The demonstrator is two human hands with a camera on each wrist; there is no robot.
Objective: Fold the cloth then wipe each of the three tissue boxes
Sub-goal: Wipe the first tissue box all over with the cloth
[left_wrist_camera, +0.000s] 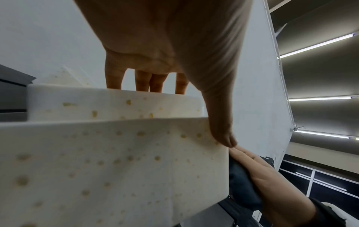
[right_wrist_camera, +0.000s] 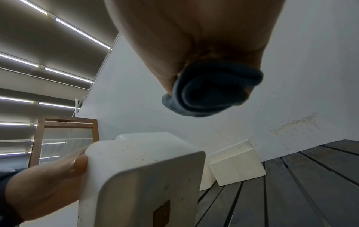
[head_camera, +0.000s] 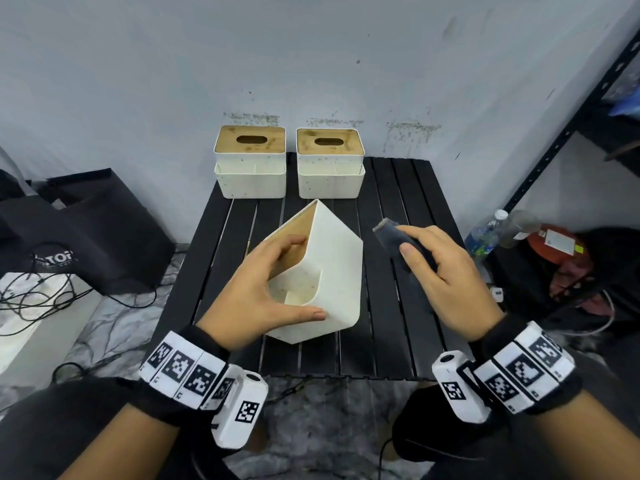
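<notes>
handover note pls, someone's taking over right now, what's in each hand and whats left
Left hand holds the near tissue box, tipped on its edge over the black slatted table.
Right hand grips the folded dark cloth, just right of that box, not touching it.
The other two tissue boxes stand upright side by side at the table's far edge.
Done: cloth is folded.
Left: wipe the held box; whether any box has already been wiped cannot be told, so do all three.

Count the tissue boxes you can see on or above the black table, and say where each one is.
3. Two tissue boxes stand side by side at the table's far edge, left and right. The third is tilted, gripped by the left hand. None appears hidden.
</notes>
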